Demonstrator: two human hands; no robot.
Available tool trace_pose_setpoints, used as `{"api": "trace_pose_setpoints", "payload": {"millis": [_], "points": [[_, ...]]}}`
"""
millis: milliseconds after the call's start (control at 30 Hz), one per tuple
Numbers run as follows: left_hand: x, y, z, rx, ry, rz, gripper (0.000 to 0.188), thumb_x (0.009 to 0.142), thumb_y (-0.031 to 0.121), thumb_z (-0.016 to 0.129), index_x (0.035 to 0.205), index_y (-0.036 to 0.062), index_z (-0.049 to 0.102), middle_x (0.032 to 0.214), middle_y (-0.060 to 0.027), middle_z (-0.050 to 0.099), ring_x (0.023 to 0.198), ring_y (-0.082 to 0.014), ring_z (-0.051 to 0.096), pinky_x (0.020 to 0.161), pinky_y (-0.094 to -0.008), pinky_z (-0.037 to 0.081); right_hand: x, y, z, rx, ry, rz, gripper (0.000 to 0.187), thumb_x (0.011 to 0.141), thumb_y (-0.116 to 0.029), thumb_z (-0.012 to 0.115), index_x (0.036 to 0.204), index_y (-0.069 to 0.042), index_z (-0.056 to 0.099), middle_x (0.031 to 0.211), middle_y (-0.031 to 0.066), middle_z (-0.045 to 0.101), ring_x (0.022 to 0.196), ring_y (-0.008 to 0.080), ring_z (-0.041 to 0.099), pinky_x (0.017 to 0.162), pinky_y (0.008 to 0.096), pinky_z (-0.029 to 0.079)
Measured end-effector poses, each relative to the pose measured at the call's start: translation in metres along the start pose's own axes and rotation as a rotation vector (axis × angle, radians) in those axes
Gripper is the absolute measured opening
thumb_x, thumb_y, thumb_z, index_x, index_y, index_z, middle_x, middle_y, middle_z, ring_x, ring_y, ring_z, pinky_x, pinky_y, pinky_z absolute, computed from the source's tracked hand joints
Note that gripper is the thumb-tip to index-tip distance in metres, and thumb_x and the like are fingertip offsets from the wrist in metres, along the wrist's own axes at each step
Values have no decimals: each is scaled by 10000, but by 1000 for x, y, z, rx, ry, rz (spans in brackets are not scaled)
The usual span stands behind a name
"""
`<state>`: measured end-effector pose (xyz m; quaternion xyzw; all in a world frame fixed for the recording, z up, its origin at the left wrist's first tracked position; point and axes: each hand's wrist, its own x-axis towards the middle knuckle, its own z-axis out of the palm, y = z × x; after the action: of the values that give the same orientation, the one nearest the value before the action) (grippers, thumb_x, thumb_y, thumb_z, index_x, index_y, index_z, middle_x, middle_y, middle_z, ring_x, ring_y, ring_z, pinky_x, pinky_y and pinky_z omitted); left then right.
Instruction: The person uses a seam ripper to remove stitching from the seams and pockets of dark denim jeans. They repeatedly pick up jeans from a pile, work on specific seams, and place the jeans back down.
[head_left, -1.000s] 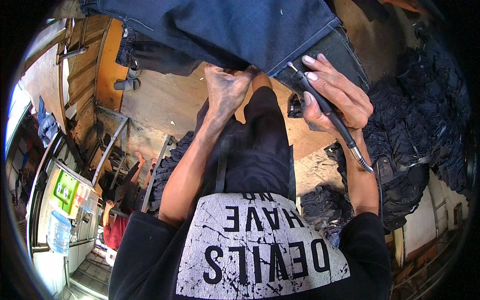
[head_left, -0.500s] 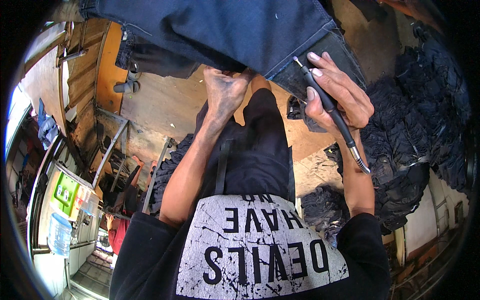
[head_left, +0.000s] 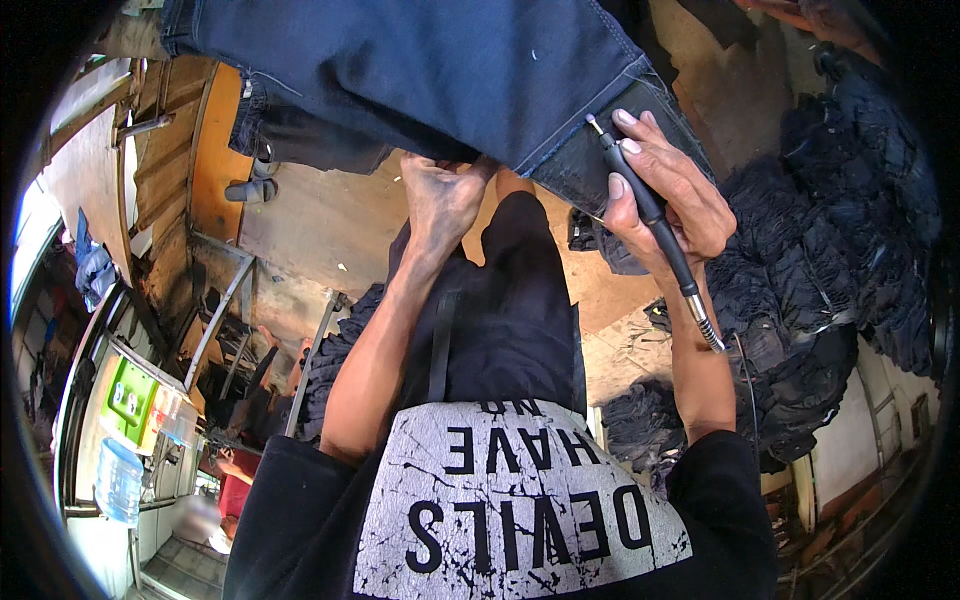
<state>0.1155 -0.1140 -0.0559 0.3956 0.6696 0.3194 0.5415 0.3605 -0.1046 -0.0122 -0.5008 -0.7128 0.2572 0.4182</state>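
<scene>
1. Denim [head_left: 420, 85] in dark blue is spreading across the far side of the scene, its seam [head_left: 558, 138] slanting at the right and a black panel [head_left: 572, 170] showing beyond it
2. Left hand [head_left: 440, 205] is gripping or bracing at the near edge of the denim, perhaps for steadying it; its fingers are folding inward, but the tips are hiding under the cloth, so I cannot tell what they are pinching
3. Right hand [head_left: 680, 195] is pinching a black pen [head_left: 645, 195] between thumb and fingertips, the fingers lying close together; this pencil-like grip is presumably giving fine control near the seam
4. Tip [head_left: 594, 122] of the pen is pointing far and left, right by the seam, and I cannot tell whether it is touching anything
5. Spring [head_left: 703, 318] is sitting at the pen's rear, over the right forearm [head_left: 697, 385], likely guarding a lead from sharp bending; a thin cord [head_left: 750, 395] is hanging just to the right
6. Cloth pile [head_left: 820, 240] is heaping up along the right, while slippers [head_left: 252, 190] are lying on the floor at the far left
7. Blue bottle [head_left: 120, 480] and green box [head_left: 128, 400] are standing at the near left, beside another person [head_left: 235, 490] who is wearing red
</scene>
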Motion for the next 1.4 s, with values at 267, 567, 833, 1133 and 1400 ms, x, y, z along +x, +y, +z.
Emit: {"api": "trace_pose_setpoints", "payload": {"millis": [267, 567, 833, 1133, 1400], "points": [[-1, -2, 0, -22, -18, 9, 131, 841, -30, 863, 958, -40, 806, 977, -97, 833, 897, -164, 765, 812, -334, 591, 1, 0, 2, -23, 56, 39, 300, 800, -25, 822, 1098, 10, 802, 1111, 220, 821, 1150, 365, 791, 1083, 538, 606], [0, -3, -1, -17, -24, 21, 132, 836, -25, 867, 958, -30, 814, 961, -109, 837, 885, -183, 782, 822, -368, 613, 1, 1, 1, -65, 87, 41, 309, 859, -2, 759, 1163, 41, 785, 1191, 256, 800, 1180, 387, 775, 1096, 530, 595], [0, -7, -3, 36, -18, 7, 50, 845, -15, 835, 867, -37, 796, 842, -60, 812, 790, -123, 721, 723, -313, 557, 0, 0, 2, -85, 124, 105, 295, 867, -19, 774, 1158, 32, 783, 1202, 254, 799, 1203, 386, 766, 1088, 496, 596], [-2, -2, -1, 20, -14, 29, 82, 852, -36, 837, 920, -63, 801, 943, -80, 832, 844, -134, 739, 773, -322, 580, 0, 0, 0, -25, 69, 34, 311, 840, 18, 748, 1146, 55, 782, 1175, 271, 798, 1182, 393, 774, 1099, 556, 586], [-3, -5, 2, -76, 9, -38, 162, 842, -41, 855, 996, -62, 811, 1009, -113, 844, 934, -172, 780, 841, -323, 596, 1, -7, 2, 52, -57, -36, 271, 818, 18, 772, 1085, 61, 781, 1054, 244, 808, 1122, 396, 795, 1058, 569, 610]]}}
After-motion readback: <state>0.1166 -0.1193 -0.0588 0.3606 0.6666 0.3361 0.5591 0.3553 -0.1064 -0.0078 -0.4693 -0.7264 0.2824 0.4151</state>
